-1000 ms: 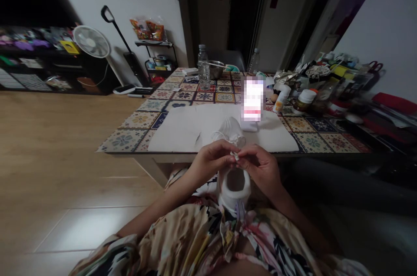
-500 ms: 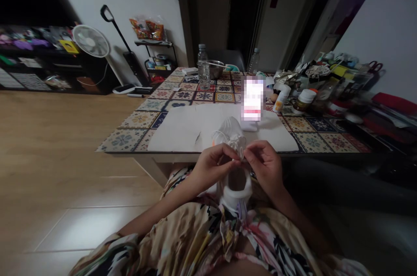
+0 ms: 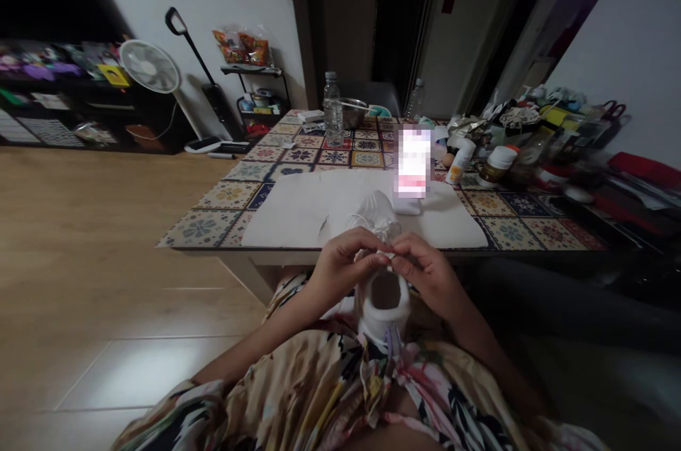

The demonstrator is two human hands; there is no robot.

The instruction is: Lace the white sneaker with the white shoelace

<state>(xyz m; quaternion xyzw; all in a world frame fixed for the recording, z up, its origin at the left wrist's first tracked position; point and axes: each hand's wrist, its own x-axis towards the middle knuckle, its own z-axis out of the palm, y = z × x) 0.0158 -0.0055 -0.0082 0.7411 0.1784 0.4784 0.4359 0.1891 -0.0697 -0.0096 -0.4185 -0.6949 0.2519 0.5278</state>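
Note:
A white shoe (image 3: 381, 309) stands on my lap with its opening facing up. My left hand (image 3: 340, 268) and my right hand (image 3: 425, 270) are held together just above the shoe's front, both pinched shut on a small white lace (image 3: 386, 254) between the fingertips. A second white shoe (image 3: 375, 215) lies on the white sheet (image 3: 298, 213) at the table's near edge, just beyond my hands.
A phone (image 3: 413, 162) stands upright on the patterned table (image 3: 223, 199). Water bottle (image 3: 333, 110), metal bowl, jars and clutter fill the far and right side. A fan (image 3: 147, 68) and vacuum stand by the wall over wooden floor at left.
My hands drew slightly apart half a second ago with the lace stretched between them, then came back together above the shoe.

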